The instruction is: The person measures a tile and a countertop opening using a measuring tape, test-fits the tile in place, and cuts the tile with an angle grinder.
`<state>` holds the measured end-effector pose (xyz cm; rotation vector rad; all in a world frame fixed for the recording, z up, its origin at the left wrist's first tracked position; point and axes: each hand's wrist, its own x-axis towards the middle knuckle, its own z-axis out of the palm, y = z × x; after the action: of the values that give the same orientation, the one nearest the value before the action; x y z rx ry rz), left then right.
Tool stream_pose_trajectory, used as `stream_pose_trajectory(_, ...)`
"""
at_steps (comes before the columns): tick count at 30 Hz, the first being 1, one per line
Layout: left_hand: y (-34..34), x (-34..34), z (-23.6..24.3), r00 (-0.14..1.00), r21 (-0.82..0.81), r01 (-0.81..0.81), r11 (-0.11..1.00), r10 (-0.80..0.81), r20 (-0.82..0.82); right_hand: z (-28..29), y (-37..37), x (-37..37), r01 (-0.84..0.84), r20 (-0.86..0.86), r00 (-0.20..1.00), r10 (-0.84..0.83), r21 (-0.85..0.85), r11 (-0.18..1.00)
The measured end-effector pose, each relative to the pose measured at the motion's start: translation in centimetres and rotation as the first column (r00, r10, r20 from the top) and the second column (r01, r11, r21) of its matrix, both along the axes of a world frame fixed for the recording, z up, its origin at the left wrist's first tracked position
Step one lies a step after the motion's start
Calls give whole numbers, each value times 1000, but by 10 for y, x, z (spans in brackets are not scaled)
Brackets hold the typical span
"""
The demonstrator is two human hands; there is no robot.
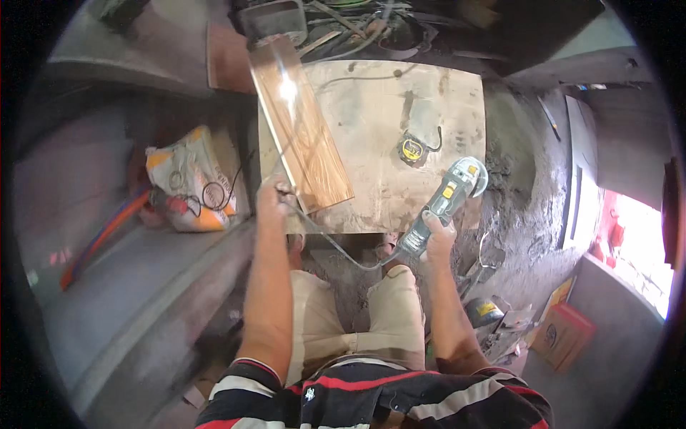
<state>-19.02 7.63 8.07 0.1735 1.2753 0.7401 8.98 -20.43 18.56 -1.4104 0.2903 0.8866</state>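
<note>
Shirt: our striped shirt [371, 400] fills the lower edge, with our tan shorts [357, 314] just above it and the board's near edge beyond our knees.
Left hand: our left hand [274, 202] is closed on the near end of the wood-grain plank [304, 129], at the near left corner of the board.
Plank: it lies slanted along the board's left edge, its near end over the front edge, its far end past the far left corner.
Right hand: our right hand [437, 227] is wrapped around the body of the angle grinder [449, 196], just off the board's near right corner.
Grinder: its disc end sits at the right edge of the board; its cord [343, 252] loops back under the front edge toward our left hand.
Board: the pale, dusty board [371, 107] carries the plank, and its middle is bare.
Tape measure: a yellow and black tape measure [413, 149] rests toward the right edge, near the grinder head, well apart from the plank.
Open room: bare board surface lies between plank and tape measure.
Left side: a printed sack [189, 179] lies on the floor beside the board's left edge.
Right side: rough grey ground [522, 207] runs along the right edge, with a cardboard box [564, 332] further back near us.
</note>
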Motion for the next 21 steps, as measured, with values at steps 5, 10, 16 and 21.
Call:
stream_pose_trajectory(5,64,-2,-35,823,-21,496,868,-479,-305,-20,27,-25,135,177,977,-122,-67,989)
stream_pose_trajectory(10,76,-10,-108,509,-84,791,606,-728,-459,-32,39,-51,146,211,972,-101,-208,967)
stream_pose_trajectory(16,28,52,-76,108,-38,983,181,-731,-674,19,45,-49,107,261,965,-12,-353,930)
stream_pose_trajectory(21,31,42,-96,64,-47,990,134,-718,-693,11,56,-29,72,321,947,20,-271,960)
